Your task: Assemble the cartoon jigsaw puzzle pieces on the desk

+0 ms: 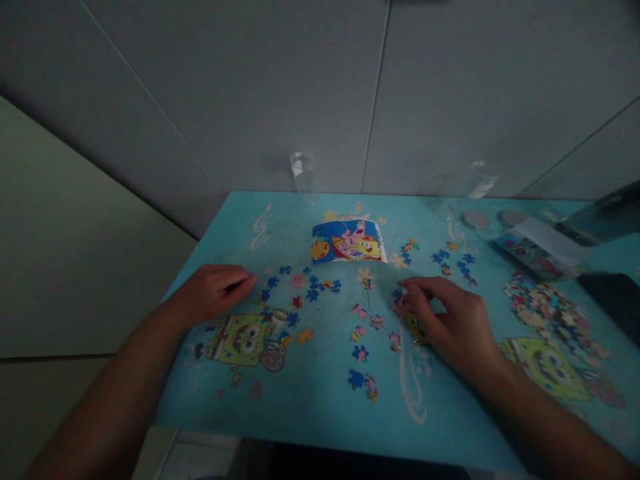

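My right hand (445, 317) is over the right-hand part of the table, thumb and fingertips pinched at a pink and blue jigsaw puzzle piece (401, 301). A yellow piece (414, 329) lies partly hidden under that hand. My left hand (215, 291) rests at the table's left side, its fingers loosely curled, with nothing visible in them. Blue pieces (313, 288) lie to the right of it. Between the hands, pink pieces (359, 331) run in a loose column. Behind them lies a printed cartoon picture (349, 241), slightly curved.
The turquoise table (305, 400) carries printed cartoon figures. At right are a pile of mixed pieces (550, 313), a picture card or packet (537, 250), a dark flat object (613, 300) and grey discs (476, 220). Clear containers (303, 175) stand by the wall.
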Tool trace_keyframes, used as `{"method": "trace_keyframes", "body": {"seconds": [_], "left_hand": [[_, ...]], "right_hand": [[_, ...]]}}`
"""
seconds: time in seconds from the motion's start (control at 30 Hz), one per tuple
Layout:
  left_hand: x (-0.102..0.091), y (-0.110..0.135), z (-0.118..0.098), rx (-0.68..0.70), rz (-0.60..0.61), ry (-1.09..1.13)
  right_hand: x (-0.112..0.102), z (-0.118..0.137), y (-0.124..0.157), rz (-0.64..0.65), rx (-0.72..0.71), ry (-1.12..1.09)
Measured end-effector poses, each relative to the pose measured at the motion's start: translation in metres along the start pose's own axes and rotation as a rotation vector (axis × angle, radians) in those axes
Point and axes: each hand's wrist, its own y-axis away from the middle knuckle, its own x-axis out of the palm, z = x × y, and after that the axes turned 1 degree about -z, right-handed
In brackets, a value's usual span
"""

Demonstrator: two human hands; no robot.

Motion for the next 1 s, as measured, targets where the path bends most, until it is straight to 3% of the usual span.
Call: {"method": "trace_keyframes", "body": {"seconds": [1.0], "left_hand": [[-0.0028, 0.0008, -0.0006, -0.019, 0.024, -0.012]], "right_hand": [[-0.0029, -0.003, -0.0042, 0.086, -0.076, -0.019]]}}
